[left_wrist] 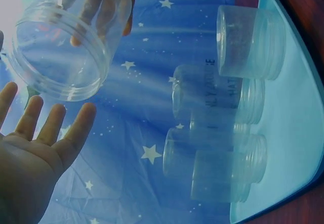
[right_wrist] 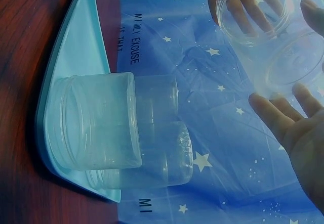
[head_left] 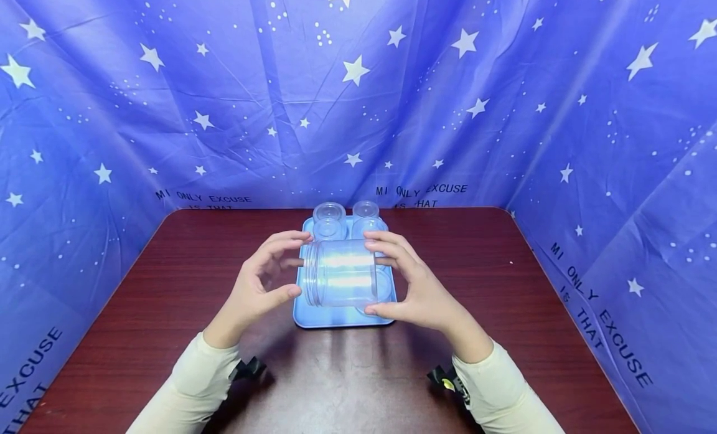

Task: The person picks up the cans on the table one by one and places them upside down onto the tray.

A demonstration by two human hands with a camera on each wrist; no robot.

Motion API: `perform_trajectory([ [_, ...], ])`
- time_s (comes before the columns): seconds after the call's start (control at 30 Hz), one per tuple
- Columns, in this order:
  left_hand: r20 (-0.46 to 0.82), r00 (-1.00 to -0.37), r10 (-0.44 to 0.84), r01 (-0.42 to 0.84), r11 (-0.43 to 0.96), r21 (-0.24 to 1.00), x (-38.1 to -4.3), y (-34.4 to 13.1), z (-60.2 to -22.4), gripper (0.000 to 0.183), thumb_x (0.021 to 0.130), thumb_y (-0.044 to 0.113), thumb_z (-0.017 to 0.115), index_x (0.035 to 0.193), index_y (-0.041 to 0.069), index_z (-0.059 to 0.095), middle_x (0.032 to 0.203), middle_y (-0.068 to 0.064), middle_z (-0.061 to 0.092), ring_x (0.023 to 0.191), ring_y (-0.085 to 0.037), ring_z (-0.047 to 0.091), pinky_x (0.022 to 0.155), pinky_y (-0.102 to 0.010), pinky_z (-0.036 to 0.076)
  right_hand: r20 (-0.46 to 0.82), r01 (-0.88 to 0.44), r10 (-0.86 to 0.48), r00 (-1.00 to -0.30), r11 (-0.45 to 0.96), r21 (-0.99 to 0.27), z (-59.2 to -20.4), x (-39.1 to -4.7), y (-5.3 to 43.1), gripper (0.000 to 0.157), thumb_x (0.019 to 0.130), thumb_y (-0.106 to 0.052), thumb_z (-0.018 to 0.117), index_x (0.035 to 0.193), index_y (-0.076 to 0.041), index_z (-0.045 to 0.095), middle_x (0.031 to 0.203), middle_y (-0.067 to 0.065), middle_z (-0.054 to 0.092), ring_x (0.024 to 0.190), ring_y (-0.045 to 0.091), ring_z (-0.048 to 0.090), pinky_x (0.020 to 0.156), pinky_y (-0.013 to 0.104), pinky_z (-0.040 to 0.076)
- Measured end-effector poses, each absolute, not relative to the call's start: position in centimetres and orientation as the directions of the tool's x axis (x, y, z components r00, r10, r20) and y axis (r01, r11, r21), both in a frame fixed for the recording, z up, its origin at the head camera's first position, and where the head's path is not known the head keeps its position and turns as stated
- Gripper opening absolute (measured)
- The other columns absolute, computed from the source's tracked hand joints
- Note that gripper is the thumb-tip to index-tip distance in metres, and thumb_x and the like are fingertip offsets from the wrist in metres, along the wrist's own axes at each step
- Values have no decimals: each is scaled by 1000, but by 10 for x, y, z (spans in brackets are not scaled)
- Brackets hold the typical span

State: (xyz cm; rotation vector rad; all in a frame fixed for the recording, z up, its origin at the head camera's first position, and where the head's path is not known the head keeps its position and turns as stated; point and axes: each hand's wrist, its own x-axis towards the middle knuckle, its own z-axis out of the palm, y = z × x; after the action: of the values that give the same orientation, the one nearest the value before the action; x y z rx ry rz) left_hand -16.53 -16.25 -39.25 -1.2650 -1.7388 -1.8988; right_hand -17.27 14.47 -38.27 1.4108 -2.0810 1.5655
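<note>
A clear plastic jar lies sideways in the air above a light blue tray, its threaded mouth toward the left. My right hand grips the jar's base end, with fingers along the top and thumb below. Beside the mouth is my left hand, its fingers spread and thumb apart from the rim. In the left wrist view the left fingertips lie close to the threaded rim; whether any touches cannot be told. Several similar jars stand mouth down on the tray, partly hidden behind the held jar in the head view.
The tray sits on a dark red wooden table. A blue curtain with white stars hangs behind the table and along both sides. Dark devices are strapped at both wrists, under pale sleeves.
</note>
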Motion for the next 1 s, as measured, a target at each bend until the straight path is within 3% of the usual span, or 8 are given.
perform_trajectory([
  [0.23,758,-574,311,722,-246,647,-169,-164,-393,57,90,5,77,134,-18,48,141,-31,50,135,-36,52,99,-45,55,621,-764,-564,-544,28,-644,-382,-173,147,95,67,-2,95,148,-6,44,157,16,37,143,27,41,110,43,48],
  [0.6,684,-713,156,673,-119,729,-167,-168,-391,40,89,-15,60,129,-15,55,133,-25,59,127,-28,59,98,-39,56,598,-749,-574,-560,42,-661,-383,-177,137,92,69,-6,95,146,-5,46,158,13,37,142,26,43,110,45,47],
  [0.77,694,-708,132,683,-126,720,-169,-170,-390,40,88,-17,58,127,-18,54,131,-28,59,125,-30,60,96,-41,56,583,-748,-586,-563,62,-661,-380,-180,135,92,70,-7,95,148,-5,46,158,13,37,142,25,42,110,41,48],
  [1.0,696,-715,67,687,-115,717,-170,-174,-388,37,89,-17,57,126,-19,55,130,-22,62,123,-29,61,96,-35,57,542,-742,-613,-575,112,-661,-374,-187,131,92,72,-14,95,150,-11,46,159,7,37,142,22,42,106,41,51],
])
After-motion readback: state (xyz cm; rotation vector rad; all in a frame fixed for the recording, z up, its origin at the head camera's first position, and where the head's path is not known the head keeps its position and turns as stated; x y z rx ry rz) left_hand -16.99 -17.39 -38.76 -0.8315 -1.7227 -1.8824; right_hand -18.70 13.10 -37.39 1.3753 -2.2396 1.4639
